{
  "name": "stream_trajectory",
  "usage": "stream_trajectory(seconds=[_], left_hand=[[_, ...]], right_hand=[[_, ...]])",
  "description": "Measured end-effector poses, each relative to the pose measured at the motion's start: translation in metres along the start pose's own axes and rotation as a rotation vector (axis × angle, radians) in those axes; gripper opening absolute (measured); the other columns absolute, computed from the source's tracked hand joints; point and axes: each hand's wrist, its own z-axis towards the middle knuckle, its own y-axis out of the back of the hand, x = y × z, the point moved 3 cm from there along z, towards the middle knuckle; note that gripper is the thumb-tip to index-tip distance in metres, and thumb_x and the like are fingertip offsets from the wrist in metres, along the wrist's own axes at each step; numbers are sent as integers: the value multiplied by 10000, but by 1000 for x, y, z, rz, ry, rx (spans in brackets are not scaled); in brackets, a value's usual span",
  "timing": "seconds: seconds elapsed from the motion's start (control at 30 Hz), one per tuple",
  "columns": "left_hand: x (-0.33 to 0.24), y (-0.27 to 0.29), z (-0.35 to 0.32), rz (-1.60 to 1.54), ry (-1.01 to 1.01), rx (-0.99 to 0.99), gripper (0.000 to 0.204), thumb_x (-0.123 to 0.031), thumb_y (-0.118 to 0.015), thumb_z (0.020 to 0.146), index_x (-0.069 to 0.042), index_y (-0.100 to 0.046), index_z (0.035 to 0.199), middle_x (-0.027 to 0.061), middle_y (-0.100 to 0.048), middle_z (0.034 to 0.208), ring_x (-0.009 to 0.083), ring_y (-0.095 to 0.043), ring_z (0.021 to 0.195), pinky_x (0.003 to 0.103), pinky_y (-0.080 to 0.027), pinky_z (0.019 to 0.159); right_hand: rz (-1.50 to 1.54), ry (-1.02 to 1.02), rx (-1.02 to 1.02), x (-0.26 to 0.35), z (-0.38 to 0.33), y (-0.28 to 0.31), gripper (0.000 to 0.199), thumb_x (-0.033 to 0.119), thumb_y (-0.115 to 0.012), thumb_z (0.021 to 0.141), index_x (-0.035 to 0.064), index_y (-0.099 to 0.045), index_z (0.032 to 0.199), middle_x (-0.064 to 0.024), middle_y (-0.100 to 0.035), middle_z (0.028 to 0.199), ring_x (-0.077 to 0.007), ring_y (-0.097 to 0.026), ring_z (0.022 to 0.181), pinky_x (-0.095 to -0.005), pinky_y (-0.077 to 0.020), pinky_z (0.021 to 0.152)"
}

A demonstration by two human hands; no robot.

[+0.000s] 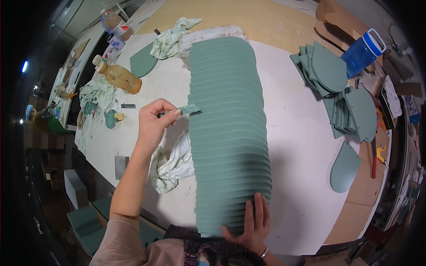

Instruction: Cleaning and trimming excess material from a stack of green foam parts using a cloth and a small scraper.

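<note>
A long green piece with many rounded, overlapping ridges (228, 133) lies lengthwise before me on the white table. My left hand (155, 117) pinches a small green-smeared putty knife (191, 109), its blade over the left edge of the ridged piece. Whether the blade touches the surface is too fine to tell. With fingers spread, my right hand (255, 224) rests on the near right end of the same piece. Beside the piece's left edge, below my left hand, lies a crumpled white cloth (173, 164).
Stacked green rounded plates (328, 66) sit at the right, near a blue jug (364, 51) and one loose plate (345, 168). At the left are a bottle of brownish liquid (120, 77), a green-smeared sponge (113, 119), a grey block (121, 167) and a stained rag (171, 40).
</note>
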Motion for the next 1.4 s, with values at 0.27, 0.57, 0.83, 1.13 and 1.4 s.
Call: stream_trajectory(seconds=[0.27, 0.57, 0.83, 1.13, 1.4], left_hand=[[3, 2, -8, -42, 41, 10, 83, -49, -736, 857, -12, -670, 822, -8, -637, 708, 45, -537, 629, 197, -416, 585], [4, 0, -17, -40, 35, -2, 106, -78, -728, 852, -39, -648, 794, -15, -622, 677, 42, -527, 601, 203, -370, 548], [4, 1, -17, -70, 53, -9, 106, -54, -735, 869, -9, -660, 809, -3, -630, 689, 41, -534, 614, 196, -400, 564], [11, 3, -8, -87, 71, -85, 91, -69, -717, 860, -34, -651, 809, -13, -628, 693, 37, -531, 599, 192, -378, 535], [4, 9, 72, 42, -197, -73, 147, -120, -716, 875, -16, -648, 798, -27, -585, 648, 49, -480, 614, 230, -370, 559]], right_hand=[[4, 13, 5, -1, -2, -2, 872, 485, -736, 742, -23, -475, 1401, -300, -451, 1452, -484, -490, 1281, -541, -460, 1008], [-7, 16, 16, -2, -1, -2, 874, 485, -739, 735, -27, -481, 1394, -299, -444, 1456, -482, -490, 1280, -544, -458, 1010], [-25, 23, 16, -1, -1, -2, 876, 504, -734, 730, -26, -490, 1384, -290, -445, 1460, -485, -487, 1279, -547, -455, 1011], [-50, 41, 4, -2, -1, -3, 822, 507, -729, 734, -41, -527, 1312, -297, -469, 1421, -481, -503, 1249, -550, -464, 986], [-46, 36, 15, 4, 1, -3, 884, 510, -692, 796, -21, -432, 1452, -293, -399, 1501, -508, -433, 1314, -578, -409, 1056]])
